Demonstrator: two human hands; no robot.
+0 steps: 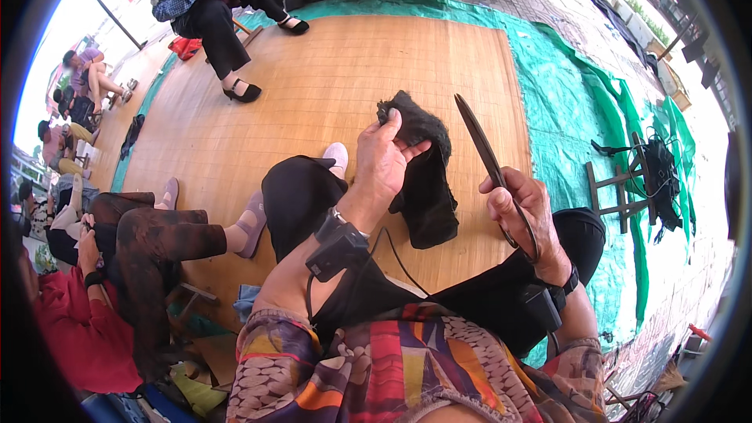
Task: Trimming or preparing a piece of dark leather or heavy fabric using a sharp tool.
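Note:
My left hand (pixel 384 157) grips the upper edge of a dark, fuzzy piece of black cloth (pixel 427 207), which hangs over the mat between my knees. My right hand (pixel 521 211), to the right of the cloth, holds a pair of long black scissors (pixel 486 141), blades together and pointing up and forward, apart from the cloth. Both my wrists carry black boxes on straps, with a cable showing near the left one.
A bamboo mat (pixel 329 70) lies on a green tarp (pixel 560 172). A seated person (pixel 219 39) works on maroon cloth ahead. Another person (pixel 70 321) sits close at my left, with several people farther along. A wooden stool (pixel 619 176) with black items stands at the right.

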